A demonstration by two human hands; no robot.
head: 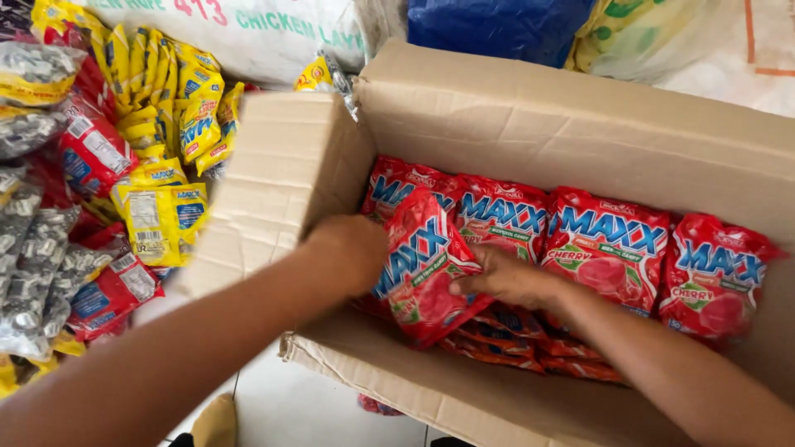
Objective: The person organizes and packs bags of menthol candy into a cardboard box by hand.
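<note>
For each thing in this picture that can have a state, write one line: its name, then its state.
Cardboard box: open, flaps up.
Red candy bag: sealed, tilted, gripped from both sides.
Row of red bags: sealed, standing upright in the box.
Left hand: closed on the tilted bag's left edge.
Right hand: closed on its right edge.
Yellow packets: sealed, piled loosely outside the box.
</note>
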